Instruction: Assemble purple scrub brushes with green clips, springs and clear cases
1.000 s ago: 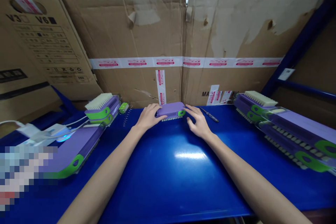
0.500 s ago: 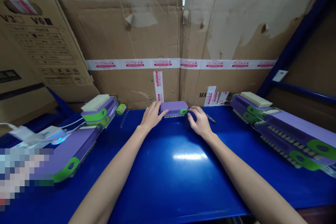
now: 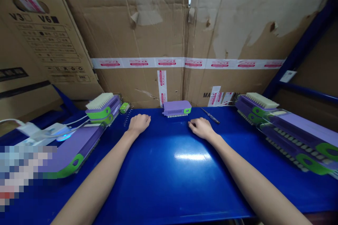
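Note:
My left hand rests on the blue tabletop, its fingers curled into a loose fist with nothing visible in it. To the right, my right hand also lies closed in a loose fist, and no object shows in it. Between and beyond them, against the cardboard, sits a purple brush-like block with a green right end and a row of white tufts underneath. Neither hand touches it. Just past my right hand lies a slim screwdriver. Near my left hand is a thin coiled wire.
Stacked purple-and-green blocks stand at left and right, with longer ones in front. A small green box sits beside the left stack. A white power strip with cables lies far left. Cardboard walls the back.
Both hands have come off the purple block. My left hand moved left and toward me, and its fingers curled. My right hand drew slightly back and closed. The block stays at the back.

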